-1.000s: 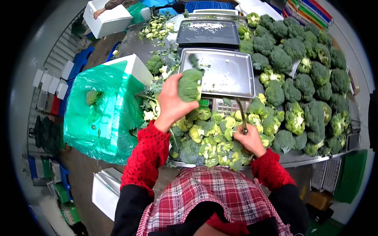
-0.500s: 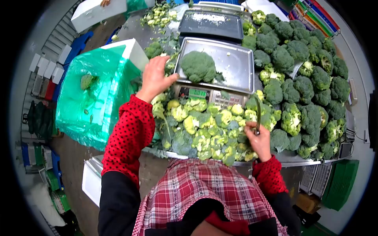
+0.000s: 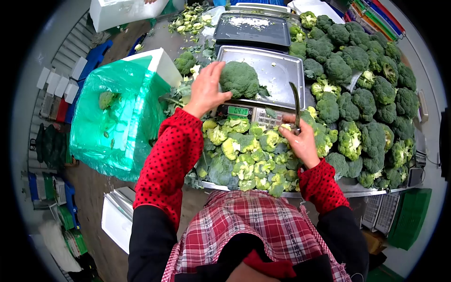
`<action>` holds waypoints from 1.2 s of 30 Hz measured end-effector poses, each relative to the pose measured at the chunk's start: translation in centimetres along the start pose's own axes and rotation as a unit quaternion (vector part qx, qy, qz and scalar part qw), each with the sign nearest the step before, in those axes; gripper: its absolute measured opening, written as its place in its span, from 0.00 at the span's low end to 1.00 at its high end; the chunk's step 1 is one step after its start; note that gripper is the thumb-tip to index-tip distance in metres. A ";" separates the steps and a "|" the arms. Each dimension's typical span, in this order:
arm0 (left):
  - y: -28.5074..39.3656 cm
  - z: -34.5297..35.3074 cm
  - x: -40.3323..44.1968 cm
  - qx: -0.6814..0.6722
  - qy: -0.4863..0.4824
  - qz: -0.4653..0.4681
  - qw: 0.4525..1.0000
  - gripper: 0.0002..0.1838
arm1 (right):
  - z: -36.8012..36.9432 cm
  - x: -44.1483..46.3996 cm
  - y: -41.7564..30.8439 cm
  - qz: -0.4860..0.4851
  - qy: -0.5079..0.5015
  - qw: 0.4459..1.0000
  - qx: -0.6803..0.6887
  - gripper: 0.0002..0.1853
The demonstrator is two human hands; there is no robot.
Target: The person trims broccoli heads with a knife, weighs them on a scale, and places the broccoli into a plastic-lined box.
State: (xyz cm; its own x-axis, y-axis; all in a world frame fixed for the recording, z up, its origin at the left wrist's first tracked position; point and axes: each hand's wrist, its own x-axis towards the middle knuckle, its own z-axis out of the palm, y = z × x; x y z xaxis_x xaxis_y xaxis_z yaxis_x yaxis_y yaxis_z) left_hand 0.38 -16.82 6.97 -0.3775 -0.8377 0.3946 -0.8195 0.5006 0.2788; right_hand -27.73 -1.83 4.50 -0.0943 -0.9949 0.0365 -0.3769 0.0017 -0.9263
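A broccoli head (image 3: 239, 80) rests on the left part of the metal scale tray (image 3: 286, 89). At its left side is my left hand (image 3: 206, 90), thumb and fingers apart; whether the fingertips touch the broccoli is hard to tell. My right hand (image 3: 301, 141) is closed on the handle of a curved knife (image 3: 296, 101), whose blade points up beside the tray's front right corner. Below the tray, the scale's display (image 3: 238, 111) glows green beside its keypad. Cut broccoli pieces (image 3: 244, 157) are heaped between the scale and the table's front edge.
A large pile of broccoli (image 3: 357, 94) covers the right side. On the left stands a white box lined with a green bag (image 3: 94, 136), a piece of broccoli inside. A dark tray (image 3: 253, 32) lies behind the scale. Another person's hand is at a white box (image 3: 124, 13), upper left.
The broccoli head went from my left hand onto the scale tray. My left hand opened, drew back left, then came back beside it. My right hand rose slightly with the knife.
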 end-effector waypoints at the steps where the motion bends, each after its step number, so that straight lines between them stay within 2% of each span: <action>1: 0.7 0.8 1.1 -0.002 -0.013 0.004 1.000 0.51 | -0.1 -0.4 0.6 0.007 0.007 1.000 0.015 0.18; 3: 1.5 2.3 2.5 -0.004 -0.029 0.015 0.999 0.54 | -0.7 -1.4 0.2 0.043 0.011 0.998 0.040 0.19; 5: 1.3 4.0 3.7 0.065 -0.093 0.045 0.993 0.57 | -1.3 -2.1 1.3 0.039 0.011 0.999 0.019 0.18; 6: 1.0 4.2 4.3 0.023 -0.096 0.038 0.994 0.58 | -1.5 -2.4 1.7 0.047 0.010 0.999 0.015 0.18; 8: 0.9 4.0 5.2 -0.008 -0.081 -0.035 0.996 0.55 | -1.8 -3.1 2.8 0.022 0.000 0.999 0.037 0.16; 10: -0.1 2.4 4.8 -0.198 -0.051 -0.153 0.967 0.43 | -2.3 -3.5 2.5 -0.008 0.002 1.000 0.011 0.14; 11: -1.9 1.2 2.7 -0.451 -0.081 -0.245 0.854 0.37 | -2.3 -3.3 2.0 -0.065 -0.013 0.997 -0.047 0.13; 12: -3.3 0.2 -0.1 -0.668 -0.097 -0.319 0.665 0.31 | -2.0 -3.1 1.0 -0.065 -0.023 0.997 -0.040 0.13; 14: -0.4 -3.1 -4.1 -0.758 -0.038 -0.307 0.574 0.26 | 0.0 -2.1 -1.2 -0.161 -0.050 0.984 -0.065 0.13; 15: 0.6 -4.0 -6.0 -0.762 0.002 -0.315 0.565 0.28 | 1.3 -1.3 -1.6 -0.229 -0.055 0.969 -0.079 0.16; 16: 1.0 -4.3 -8.0 -0.774 0.003 -0.322 0.545 0.34 | 2.5 -0.8 -2.4 -0.231 -0.074 0.968 -0.071 0.16; 18: 1.5 -4.7 -11.9 -0.775 0.005 -0.325 0.542 0.40 | 4.3 -0.1 -4.4 -0.289 -0.134 0.940 -0.119 0.23; 19: 1.2 -4.7 -13.8 -0.793 -0.003 -0.318 0.519 0.39 | 5.1 0.1 -4.4 -0.308 -0.162 0.928 -0.133 0.28; 20: 0.7 -4.4 -15.4 -0.782 -0.004 -0.304 0.544 0.41 | 5.6 0.1 -4.7 -0.310 -0.177 0.925 -0.130 0.28; 22: 0.4 -4.6 -17.8 -0.785 -0.017 -0.300 0.542 0.42 | 6.0 -0.1 -5.9 -0.339 -0.218 0.898 -0.176 0.27; 24: 2.4 -5.7 -18.8 -0.778 0.015 -0.308 0.547 0.46 | 7.3 -0.4 -5.6 -0.334 -0.235 0.907 -0.103 0.25; 26: 2.9 -7.0 -19.4 -0.768 -0.039 -0.293 0.568 0.43 | 8.0 -0.6 -5.9 -0.321 -0.245 0.912 -0.072 0.23; 27: 3.4 -7.7 -19.6 -0.729 -0.051 -0.339 0.593 0.40 | 8.1 -0.7 -6.1 -0.322 -0.252 0.910 -0.074 0.23; 30: 3.1 -7.5 -20.2 -0.739 -0.003 -0.344 0.580 0.39 | 8.0 -1.0 -6.7 -0.322 -0.280 0.901 -0.072 0.21; 32: 3.5 -7.8 -20.5 -0.728 0.029 -0.340 0.595 0.40 | 7.2 -1.1 -6.5 -0.327 -0.301 0.887 -0.122 0.20; 33: 3.3 -7.8 -20.9 -0.703 0.041 -0.344 0.622 0.41 | 6.9 -1.2 -6.2 -0.314 -0.320 0.880 -0.156 0.18; 35: 3.3 -7.9 -21.4 -0.656 0.064 -0.353 0.664 0.45 | 7.2 -1.1 -5.4 -0.307 -0.341 0.878 -0.136 0.17; 36: 3.1 -8.0 -21.6 -0.655 0.065 -0.356 0.663 0.45 | 7.4 -1.0 -5.1 -0.300 -0.358 0.876 -0.117 0.16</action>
State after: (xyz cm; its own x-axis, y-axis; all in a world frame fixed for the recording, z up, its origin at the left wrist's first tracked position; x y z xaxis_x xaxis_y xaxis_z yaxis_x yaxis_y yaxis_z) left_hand 9.42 4.53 6.30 0.0134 -0.9803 -0.1972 0.3401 -0.1810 0.9228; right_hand -18.90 -1.54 6.46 0.7567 -0.6320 0.1674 -0.3479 -0.6060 -0.7153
